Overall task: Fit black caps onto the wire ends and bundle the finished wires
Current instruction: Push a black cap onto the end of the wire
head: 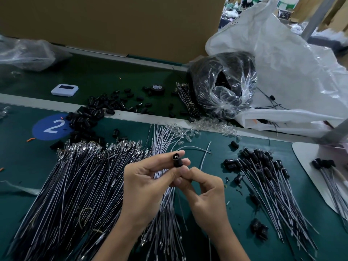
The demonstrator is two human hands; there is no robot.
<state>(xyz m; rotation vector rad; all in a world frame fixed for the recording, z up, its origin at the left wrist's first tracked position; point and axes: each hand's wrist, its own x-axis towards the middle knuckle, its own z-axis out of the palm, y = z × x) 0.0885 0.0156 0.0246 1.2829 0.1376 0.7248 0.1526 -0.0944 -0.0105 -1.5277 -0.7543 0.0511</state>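
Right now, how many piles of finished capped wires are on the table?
2. The larger pile lies on the green mat right of the right hand; the smaller pile lies on the white tray at the right edge, cut by the frame, so more may be hidden.

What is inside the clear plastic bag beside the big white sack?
Black parts fill the clear plastic bag; creases and glare hide exactly what they are.
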